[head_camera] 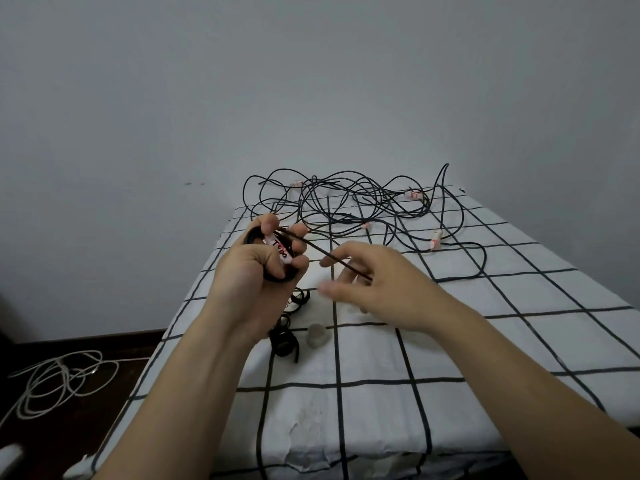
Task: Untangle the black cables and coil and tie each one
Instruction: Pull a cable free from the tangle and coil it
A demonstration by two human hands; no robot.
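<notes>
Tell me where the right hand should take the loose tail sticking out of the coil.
Pinch the loose tail near its free end, coming from the right, thumb and forefinger across it. It juts out straight from the coil that the left hand grips, and slants down toward the open right hand. Holding near the end probably leaves most length for wrapping.

left forearm (180,368), right forearm (502,358) bare; left hand (256,268), right hand (377,285) bare

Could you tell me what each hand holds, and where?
The left hand grips the coiled cable around its bundled loops, at the white label. The right hand is open; the loose end crosses its fingers.
</notes>
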